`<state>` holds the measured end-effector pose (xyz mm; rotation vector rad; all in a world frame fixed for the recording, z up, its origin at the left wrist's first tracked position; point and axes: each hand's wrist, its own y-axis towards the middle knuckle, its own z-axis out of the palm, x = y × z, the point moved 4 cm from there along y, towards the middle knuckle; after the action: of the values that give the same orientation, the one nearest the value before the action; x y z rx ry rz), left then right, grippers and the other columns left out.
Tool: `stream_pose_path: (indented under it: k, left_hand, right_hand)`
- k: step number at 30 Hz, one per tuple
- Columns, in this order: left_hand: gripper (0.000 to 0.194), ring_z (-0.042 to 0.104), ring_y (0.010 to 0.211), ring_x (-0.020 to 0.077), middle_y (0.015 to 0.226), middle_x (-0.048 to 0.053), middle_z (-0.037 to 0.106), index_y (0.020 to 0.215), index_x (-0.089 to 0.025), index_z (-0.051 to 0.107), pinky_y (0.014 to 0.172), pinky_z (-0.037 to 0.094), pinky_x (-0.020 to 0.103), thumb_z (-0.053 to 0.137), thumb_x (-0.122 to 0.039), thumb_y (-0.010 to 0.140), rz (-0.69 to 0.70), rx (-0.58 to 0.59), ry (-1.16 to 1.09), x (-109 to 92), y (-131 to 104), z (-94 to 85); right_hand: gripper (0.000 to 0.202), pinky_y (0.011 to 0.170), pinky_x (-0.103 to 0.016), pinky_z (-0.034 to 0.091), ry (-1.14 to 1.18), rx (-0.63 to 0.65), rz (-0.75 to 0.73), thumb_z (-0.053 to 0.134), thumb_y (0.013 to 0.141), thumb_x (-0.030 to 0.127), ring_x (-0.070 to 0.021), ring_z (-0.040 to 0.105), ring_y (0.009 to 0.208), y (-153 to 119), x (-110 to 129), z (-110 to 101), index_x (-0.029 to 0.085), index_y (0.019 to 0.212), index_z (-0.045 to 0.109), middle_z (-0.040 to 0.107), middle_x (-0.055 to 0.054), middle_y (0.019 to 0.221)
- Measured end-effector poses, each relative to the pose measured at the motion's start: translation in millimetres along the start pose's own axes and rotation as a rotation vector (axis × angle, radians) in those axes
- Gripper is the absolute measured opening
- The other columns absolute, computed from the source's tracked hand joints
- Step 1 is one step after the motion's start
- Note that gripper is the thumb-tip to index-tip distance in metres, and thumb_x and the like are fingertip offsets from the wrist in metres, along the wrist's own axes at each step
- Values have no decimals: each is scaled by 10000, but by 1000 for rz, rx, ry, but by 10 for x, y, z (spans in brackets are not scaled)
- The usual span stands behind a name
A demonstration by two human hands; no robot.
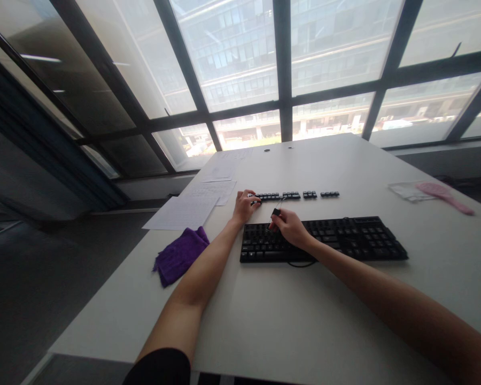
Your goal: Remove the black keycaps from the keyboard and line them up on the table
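Note:
My left hand [244, 206] rests at the left end of a row of loose black keycaps [292, 195], its fingers curled around a keycap there. Below that row lies a black keyboard [361, 240], with part of its left half covered by my right hand [289, 226]. The right fingers are closed on a small tool with thin wire and a black part, which looks like a keycap puller [276, 212]. It is held just above the keyboard's upper left area. Fine details between the right fingertips are too small to make out.
A crumpled purple cloth [182, 255] lies left of my left forearm. Written paper sheets [184, 213] line the table's left edge. To the right are a pink brush-like object [444, 195] and a white packet [409, 191]. Large windows stand behind the white table [324, 321].

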<state>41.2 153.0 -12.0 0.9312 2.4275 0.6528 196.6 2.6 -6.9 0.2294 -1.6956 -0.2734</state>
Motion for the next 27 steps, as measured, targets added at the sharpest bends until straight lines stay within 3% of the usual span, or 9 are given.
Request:
stream_pose_path:
  k: [14,20,24,27]
  left_hand:
    - [159,468,1083,264,1165,67,613,948,-246,769,1016,411,413,754,-229,791,-18,-17,-26,12,-26,-41]
    - [193,545,1090,253,1108,84,655,1021,-211,739,1025,387,434,673,-172,843,-111,-94,-16,91,-36,-290]
    - [195,628,877,197,955,82,709,970,-161,719,851,486,348,537,-134,908,-200,-180,-166,-174,-111,-512]
    - [233,643,777,161,869,47,726,973,-168,718,764,501,288,517,-91,884,-193,-59,-294,-619,-298,-535]
  right_hand:
    - [185,583,-284,476,49,0,1,548,892,339,-173,622,586,12,1,1,195,777,556,687,-38,677]
    - [263,571,-274,452,58,-139,-17,564,872,387,-154,580,576,47,-38,-91,182,708,580,653,-40,646]
    - [230,496,-261,417,187,-216,60,584,828,408,-147,547,531,86,-87,-150,179,809,587,643,-29,650]
    - [217,506,-262,413,137,-170,70,592,810,385,-146,543,527,112,-48,-157,170,785,604,646,-33,636]
